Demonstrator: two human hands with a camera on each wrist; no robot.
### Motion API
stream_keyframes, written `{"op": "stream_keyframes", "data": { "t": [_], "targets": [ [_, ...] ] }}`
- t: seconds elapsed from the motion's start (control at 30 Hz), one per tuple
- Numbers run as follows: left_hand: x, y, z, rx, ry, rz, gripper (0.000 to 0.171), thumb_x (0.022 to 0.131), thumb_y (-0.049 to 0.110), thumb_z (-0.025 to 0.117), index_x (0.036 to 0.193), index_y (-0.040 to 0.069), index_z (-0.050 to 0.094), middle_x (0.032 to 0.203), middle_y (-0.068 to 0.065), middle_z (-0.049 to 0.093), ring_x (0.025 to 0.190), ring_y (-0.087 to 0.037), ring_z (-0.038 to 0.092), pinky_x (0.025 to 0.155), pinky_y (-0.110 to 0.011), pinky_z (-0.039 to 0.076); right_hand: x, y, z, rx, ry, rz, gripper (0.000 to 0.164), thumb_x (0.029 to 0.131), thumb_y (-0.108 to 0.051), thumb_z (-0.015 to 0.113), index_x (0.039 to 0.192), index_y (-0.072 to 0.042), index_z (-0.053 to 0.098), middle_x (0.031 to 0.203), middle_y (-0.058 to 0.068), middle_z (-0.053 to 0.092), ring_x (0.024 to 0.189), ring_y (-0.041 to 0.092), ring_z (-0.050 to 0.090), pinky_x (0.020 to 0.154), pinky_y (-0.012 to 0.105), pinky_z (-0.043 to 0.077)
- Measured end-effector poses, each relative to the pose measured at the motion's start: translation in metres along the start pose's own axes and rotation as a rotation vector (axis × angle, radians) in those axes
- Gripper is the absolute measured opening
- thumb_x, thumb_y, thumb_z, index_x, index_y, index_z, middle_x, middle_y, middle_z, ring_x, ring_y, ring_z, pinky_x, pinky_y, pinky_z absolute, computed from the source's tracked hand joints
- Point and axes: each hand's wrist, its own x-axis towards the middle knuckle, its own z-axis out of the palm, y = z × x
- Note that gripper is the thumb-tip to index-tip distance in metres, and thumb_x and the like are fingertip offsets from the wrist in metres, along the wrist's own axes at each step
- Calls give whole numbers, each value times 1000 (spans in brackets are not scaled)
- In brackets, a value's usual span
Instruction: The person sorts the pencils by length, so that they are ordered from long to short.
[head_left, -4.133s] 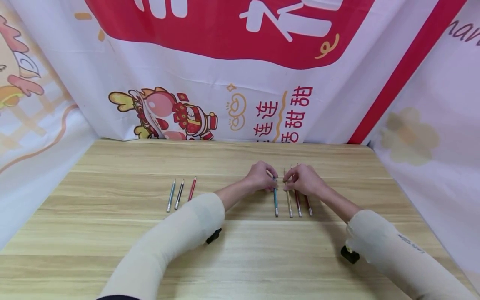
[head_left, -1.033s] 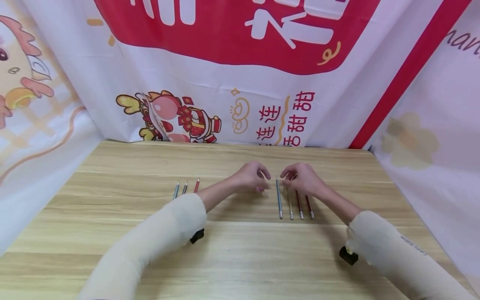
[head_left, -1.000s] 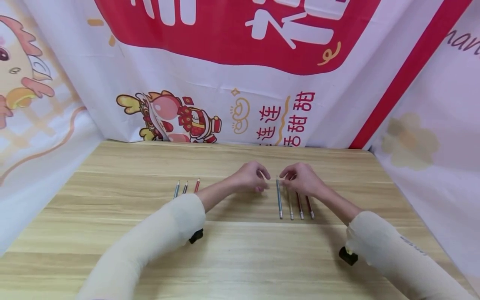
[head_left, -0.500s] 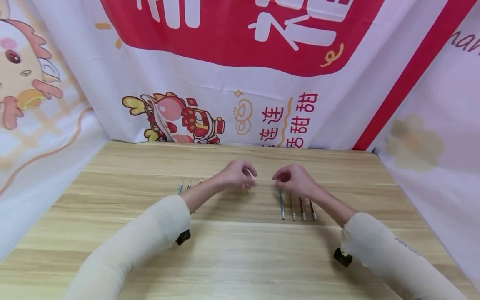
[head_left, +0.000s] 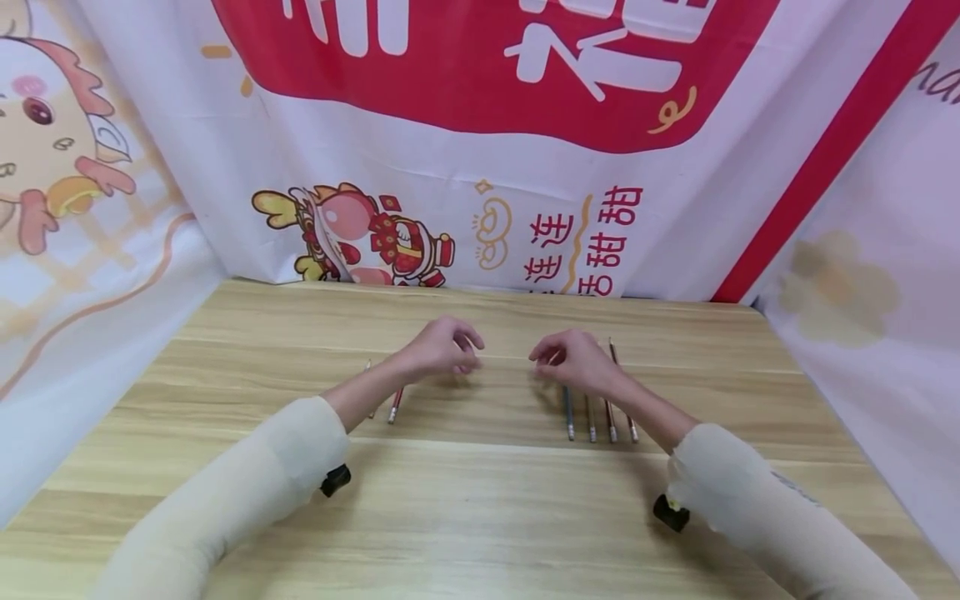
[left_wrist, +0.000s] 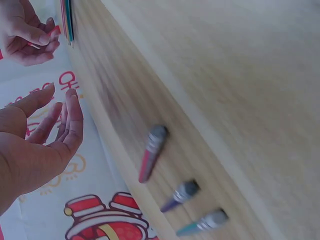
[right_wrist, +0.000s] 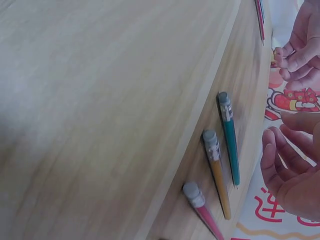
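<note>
My left hand (head_left: 442,346) hovers above the table with loosely bent fingers and holds nothing. Beneath its wrist lies a red pencil (head_left: 396,407), eraser end toward me. The left wrist view shows that red pencil with a dark purple pencil (left_wrist: 180,196) and a teal pencil (left_wrist: 202,222); my forearm mostly covers these two in the head view. My right hand (head_left: 573,360), also holding nothing, is over the tip ends of a side-by-side row: a blue-green pencil (head_left: 569,417), a yellow pencil (head_left: 591,421), a red pencil (head_left: 611,423) and a dark red pencil (head_left: 632,427).
The pencils lie on a light wooden table (head_left: 465,517). A printed white and red cloth (head_left: 420,150) hangs along the table's back edge, and more cloth flanks both sides. A small black device (head_left: 671,512) sits under the right sleeve, another (head_left: 335,481) under the left.
My left hand has let go of the blue-green pencil and moved left toward the other group. My right hand has shifted slightly left, off the yellow pencil. The head view has turned a little.
</note>
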Motion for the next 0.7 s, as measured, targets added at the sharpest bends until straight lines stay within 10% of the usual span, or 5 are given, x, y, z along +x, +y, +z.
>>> {"op": "stream_keyframes", "data": {
  "t": [0.7],
  "targets": [
    [-26,-26,-37,39,67,-55,29,90,-3,75,116,-12,66,88,-13,66,75,-23,68,70,-37,63,17,-14,20,86,-63,-13,27,88,2,76,112,10,69,90,11,72,80,20,69,73,27,60]
  ]
}}
